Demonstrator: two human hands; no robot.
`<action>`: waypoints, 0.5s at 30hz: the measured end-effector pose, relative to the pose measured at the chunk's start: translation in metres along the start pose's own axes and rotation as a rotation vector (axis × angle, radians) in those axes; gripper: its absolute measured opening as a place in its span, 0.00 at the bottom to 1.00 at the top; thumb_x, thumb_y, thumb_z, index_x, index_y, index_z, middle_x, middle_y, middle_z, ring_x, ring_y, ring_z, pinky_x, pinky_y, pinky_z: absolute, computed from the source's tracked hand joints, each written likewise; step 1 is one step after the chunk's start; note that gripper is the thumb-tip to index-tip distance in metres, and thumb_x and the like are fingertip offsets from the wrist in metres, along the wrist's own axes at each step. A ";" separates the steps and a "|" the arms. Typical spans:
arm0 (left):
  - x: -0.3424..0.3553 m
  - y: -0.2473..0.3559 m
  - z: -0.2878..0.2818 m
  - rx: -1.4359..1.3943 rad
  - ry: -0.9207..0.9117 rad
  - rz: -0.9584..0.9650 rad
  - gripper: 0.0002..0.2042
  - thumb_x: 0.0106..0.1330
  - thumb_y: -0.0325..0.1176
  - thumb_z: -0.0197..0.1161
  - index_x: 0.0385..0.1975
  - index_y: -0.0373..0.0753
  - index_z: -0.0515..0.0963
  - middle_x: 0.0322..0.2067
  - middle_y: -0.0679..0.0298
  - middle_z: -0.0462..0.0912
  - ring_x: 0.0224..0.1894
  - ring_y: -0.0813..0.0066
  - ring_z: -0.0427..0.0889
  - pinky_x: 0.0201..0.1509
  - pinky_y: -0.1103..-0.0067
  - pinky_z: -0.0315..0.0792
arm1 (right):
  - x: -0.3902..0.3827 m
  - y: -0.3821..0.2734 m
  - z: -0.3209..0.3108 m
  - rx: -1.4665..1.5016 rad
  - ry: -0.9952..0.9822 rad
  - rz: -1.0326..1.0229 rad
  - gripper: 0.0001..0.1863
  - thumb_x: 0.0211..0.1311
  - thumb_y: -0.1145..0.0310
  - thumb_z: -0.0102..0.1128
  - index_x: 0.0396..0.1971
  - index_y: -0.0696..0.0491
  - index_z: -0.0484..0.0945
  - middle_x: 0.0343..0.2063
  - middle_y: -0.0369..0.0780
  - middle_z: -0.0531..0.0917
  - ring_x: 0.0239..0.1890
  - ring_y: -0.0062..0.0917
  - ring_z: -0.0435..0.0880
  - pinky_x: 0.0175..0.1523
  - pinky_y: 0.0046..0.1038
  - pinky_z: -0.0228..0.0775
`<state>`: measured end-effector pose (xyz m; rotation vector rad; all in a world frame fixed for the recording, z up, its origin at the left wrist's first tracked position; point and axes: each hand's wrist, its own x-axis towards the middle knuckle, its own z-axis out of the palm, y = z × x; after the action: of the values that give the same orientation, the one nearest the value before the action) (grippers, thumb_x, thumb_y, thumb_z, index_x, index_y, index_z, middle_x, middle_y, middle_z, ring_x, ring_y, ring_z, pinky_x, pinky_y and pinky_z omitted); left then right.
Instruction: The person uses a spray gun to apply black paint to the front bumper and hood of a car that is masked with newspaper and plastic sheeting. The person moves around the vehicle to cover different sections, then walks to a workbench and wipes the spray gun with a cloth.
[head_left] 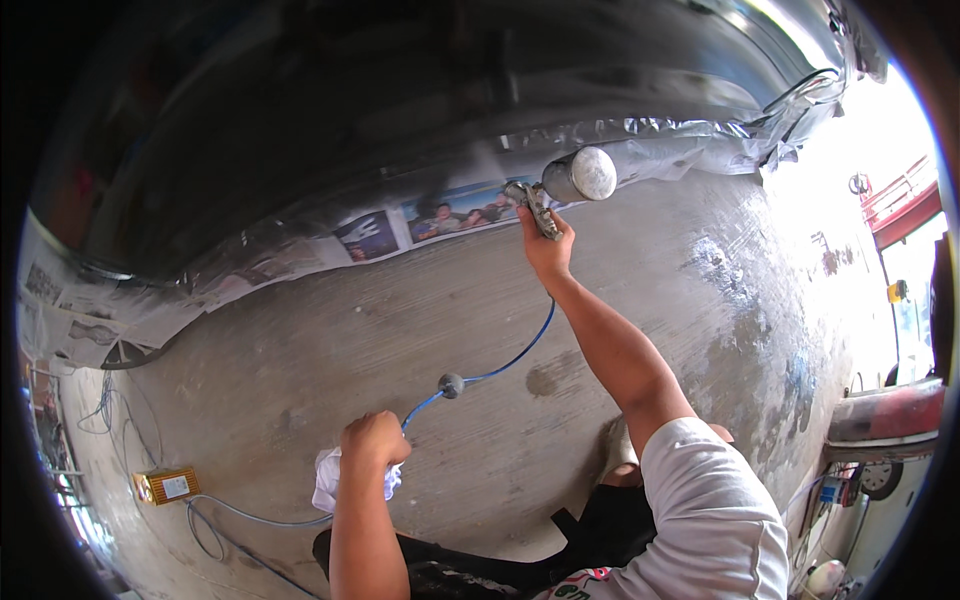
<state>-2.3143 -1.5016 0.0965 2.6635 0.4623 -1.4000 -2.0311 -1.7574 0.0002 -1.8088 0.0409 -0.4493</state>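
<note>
My right hand [549, 245] is wrapped round the handle of a metal spray gun [538, 212], held out close to the lower edge of a dark, glossy car body [300, 150]. A round cup with a whitish end [594, 174] sits on the gun's right side, and faint mist shows in front of it. From the gun, a blue air hose [521, 352] with a dark ball [451, 386] on it runs down to my left hand. That left hand [375, 438] is closed on a white cloth [327, 479]; the hose passes at its fingers, whose exact grip is hidden.
Newspaper and plastic masking [370, 236] line the car's lower edge. A yellow box [166, 486] stands on the concrete floor [300, 350] at the left, near looping hoses [215, 530]. On the right lies a red and grey panel [885, 412] near a wheel [880, 480].
</note>
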 end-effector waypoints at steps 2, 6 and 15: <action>0.010 0.035 0.009 0.014 0.010 -0.002 0.16 0.53 0.34 0.68 0.42 0.38 0.88 0.48 0.50 0.88 0.53 0.52 0.87 0.60 0.63 0.78 | 0.032 0.020 -0.038 -0.011 0.014 0.001 0.15 0.66 0.58 0.73 0.37 0.56 0.88 0.23 0.33 0.85 0.29 0.13 0.77 0.37 0.25 0.71; 0.020 0.115 0.026 0.022 0.036 0.037 0.14 0.57 0.35 0.67 0.42 0.43 0.89 0.47 0.51 0.88 0.53 0.51 0.86 0.59 0.62 0.79 | 0.095 0.051 -0.107 -0.078 0.036 0.016 0.15 0.65 0.57 0.74 0.36 0.56 0.87 0.21 0.33 0.83 0.28 0.14 0.75 0.36 0.25 0.70; -0.005 0.318 0.006 -0.129 0.210 0.259 0.11 0.66 0.38 0.64 0.41 0.42 0.87 0.42 0.49 0.89 0.49 0.46 0.87 0.56 0.58 0.78 | 0.238 0.139 -0.281 -0.150 0.206 -0.034 0.18 0.62 0.54 0.76 0.29 0.56 0.85 0.19 0.41 0.83 0.22 0.23 0.75 0.34 0.32 0.72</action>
<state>-2.2233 -1.8064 0.0796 2.6598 0.2045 -0.9925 -1.8734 -2.1183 -0.0032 -1.9058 0.1913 -0.6711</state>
